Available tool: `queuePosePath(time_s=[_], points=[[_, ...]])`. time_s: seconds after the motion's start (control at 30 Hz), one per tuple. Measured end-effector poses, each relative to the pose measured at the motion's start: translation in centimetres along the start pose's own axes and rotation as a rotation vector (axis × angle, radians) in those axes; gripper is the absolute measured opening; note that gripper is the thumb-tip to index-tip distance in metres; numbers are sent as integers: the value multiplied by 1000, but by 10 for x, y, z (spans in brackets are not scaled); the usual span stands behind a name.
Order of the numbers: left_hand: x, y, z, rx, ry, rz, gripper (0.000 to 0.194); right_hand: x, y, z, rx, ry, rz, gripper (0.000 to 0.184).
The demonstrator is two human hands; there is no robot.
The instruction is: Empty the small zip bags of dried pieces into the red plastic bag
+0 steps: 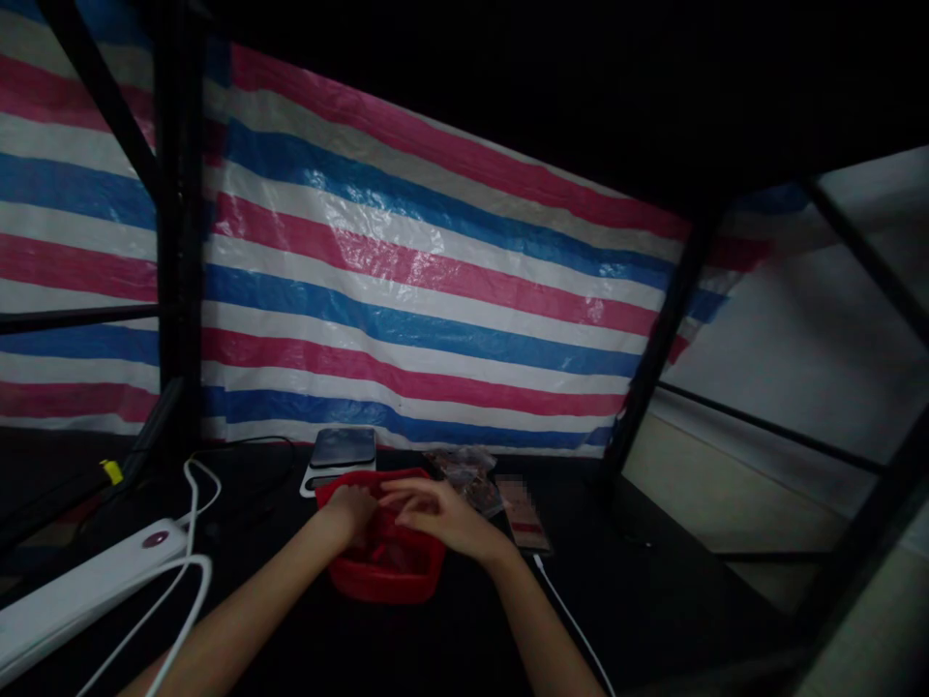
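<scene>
My left hand (349, 513) and my right hand (435, 513) meet above a red plastic basket (384, 583), close together over its far rim. My left hand is at that rim, and the fingers of my right hand reach across towards it. Whether either hand holds anything is hidden in the dim light. Red contents lie inside the basket, too dark to name. Just behind it stands a digital kitchen scale (343, 453) with a dark top and white base.
A clear plastic bag (465, 476) of brownish contents and a flat packet (523, 513) lie to the right on the black table (616, 571). A white power strip (87, 592) and white cables lie left. A striped tarp (421, 271) and black metal posts stand behind.
</scene>
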State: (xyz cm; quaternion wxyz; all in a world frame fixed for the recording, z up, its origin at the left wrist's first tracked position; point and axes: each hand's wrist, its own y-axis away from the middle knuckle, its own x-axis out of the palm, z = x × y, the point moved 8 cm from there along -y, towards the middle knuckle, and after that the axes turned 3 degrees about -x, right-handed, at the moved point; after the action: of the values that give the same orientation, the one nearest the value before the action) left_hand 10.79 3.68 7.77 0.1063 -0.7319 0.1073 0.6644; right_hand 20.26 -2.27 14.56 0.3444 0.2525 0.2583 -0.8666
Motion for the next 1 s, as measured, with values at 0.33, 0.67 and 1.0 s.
queuePosePath(time_s=[0.33,0.67,1.0], points=[[-65,38,-32,160,94,-509,29,-51,42,-123,447,1150,-373,45],[-45,60,-9,146,509,-886,20,-62,43,-123,223,748,-762,40],[-44,47,-4,147,859,-688,17,-42,-27,-33,-27,-259,-287,35]])
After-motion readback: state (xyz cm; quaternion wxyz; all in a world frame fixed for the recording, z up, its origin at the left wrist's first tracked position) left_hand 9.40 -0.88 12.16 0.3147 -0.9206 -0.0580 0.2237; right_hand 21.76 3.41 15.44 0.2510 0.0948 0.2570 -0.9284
